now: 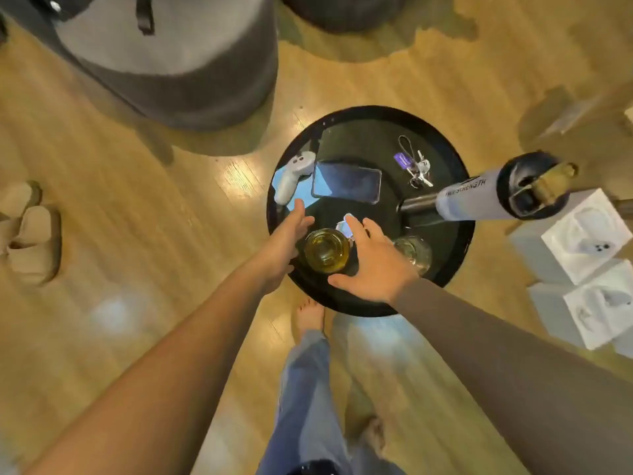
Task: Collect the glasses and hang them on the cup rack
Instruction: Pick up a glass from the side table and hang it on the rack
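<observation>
Below, two glasses stand on a round black table [459,248] with a glossy top and a raised rim: an amber-tinted glass [327,250], thick-walled and round, near the table's front edge, and a clear glass [416,252] just to its right, partly hidden behind the right hand. Both hands reach in from either side of the amber glass. The left hand [284,245] lies flat along its left side with the fingers straight and loosely together, gripping nothing; whether it touches the glass cannot be told. The right hand [371,260] hovers spread over the gap between the two glasses, fingers apart and thumb out toward the front rim, also holding nothing. One dark phone [346,181], a flat rectangle with a shiny screen, lies in the middle of the table, with one pale grey, curved plastic controller [294,176] at its left and one bunch of keys [416,169] on a cord with a purple tag at its right. One tall cylindrical bottle [479,197] with a white printed body, a steel base and a black lid stands at the table's right edge. On the wood-plank floor lie two white boxes [589,265] at right and a pair of beige slippers [29,234] at left, and one grey upholstered round seat [178,63] sits at upper left.
</observation>
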Tool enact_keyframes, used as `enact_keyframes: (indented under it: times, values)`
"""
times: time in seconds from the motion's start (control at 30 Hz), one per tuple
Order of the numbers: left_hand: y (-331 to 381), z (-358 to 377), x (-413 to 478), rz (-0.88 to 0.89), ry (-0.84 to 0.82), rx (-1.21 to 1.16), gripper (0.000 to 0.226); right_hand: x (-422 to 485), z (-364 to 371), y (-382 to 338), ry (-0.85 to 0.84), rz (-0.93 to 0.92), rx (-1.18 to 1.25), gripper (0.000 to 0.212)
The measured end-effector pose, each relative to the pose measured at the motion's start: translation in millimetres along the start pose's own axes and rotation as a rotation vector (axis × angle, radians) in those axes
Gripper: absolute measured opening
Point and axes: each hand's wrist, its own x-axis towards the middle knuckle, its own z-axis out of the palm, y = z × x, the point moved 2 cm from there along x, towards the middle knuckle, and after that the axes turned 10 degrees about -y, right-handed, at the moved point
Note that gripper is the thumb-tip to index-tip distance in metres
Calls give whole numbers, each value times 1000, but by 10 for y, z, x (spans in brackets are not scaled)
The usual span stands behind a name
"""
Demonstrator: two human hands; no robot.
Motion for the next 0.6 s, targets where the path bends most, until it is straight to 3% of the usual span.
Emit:
enact_keyframes:
  times: [0.2, 0.33, 0.47, 0.6]
  values:
    - [-314, 38, 471, -65, -15, -41, 72, 496, 459, 126, 17, -9, -179, 114]
    - [-409, -2, 597, -36, 11, -48, 66, 719, 570, 151, 148, -62, -159, 108]
    - [-359, 60, 454, -27, 75, 57, 52, 615, 496, 144, 172, -118, -180, 105]
    - [-106, 217, 51, 79, 57, 215, 50, -32, 339, 146, 270, -155, 76, 102]
